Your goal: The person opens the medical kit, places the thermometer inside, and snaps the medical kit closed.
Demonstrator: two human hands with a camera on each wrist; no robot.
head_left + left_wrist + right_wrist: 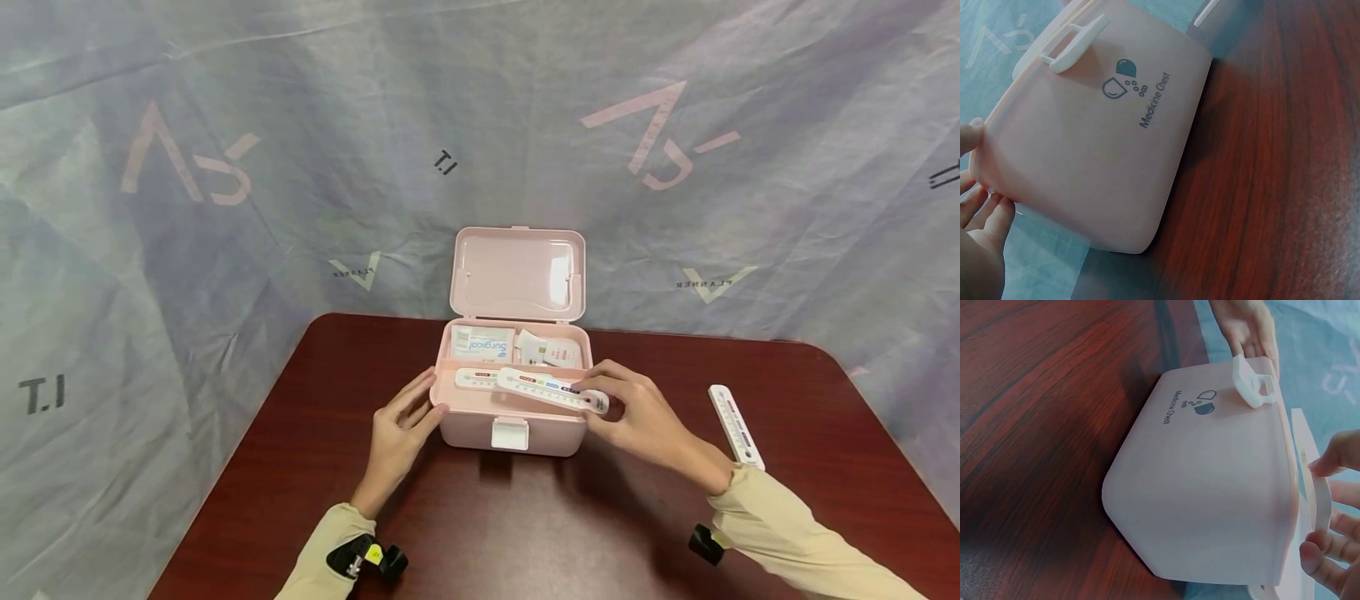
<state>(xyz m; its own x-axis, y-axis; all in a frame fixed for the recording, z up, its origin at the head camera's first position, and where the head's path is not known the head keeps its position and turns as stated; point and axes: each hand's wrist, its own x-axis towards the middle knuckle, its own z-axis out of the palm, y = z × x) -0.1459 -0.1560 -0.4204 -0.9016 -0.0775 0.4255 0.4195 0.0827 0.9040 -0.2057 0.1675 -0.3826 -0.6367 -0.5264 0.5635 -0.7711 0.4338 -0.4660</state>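
A pink medicine chest [465, 429] stands on the table with its lid [502, 275] raised. My left hand [397, 429] grips its left rim, thumb at the front corner and fingers along the side. Between the thumb and fingers of my right hand [645, 412] is a white thermometer [543, 388], a flat strip held slantwise over the chest's front compartment. Beneath and behind it, a second white thermometer [472, 379] lies in that compartment, partly covered. In the right wrist view the held thermometer [1319, 497] appears edge-on, above the rim.
A third thermometer [737, 427] lies on the dark red table [337, 367], right of the chest. The chest's back compartments hold a packet marked Surgical [480, 343] and small white packets [551, 351]. A white latch [510, 434] hangs at the front. Grey cloth [517, 108] hangs behind.
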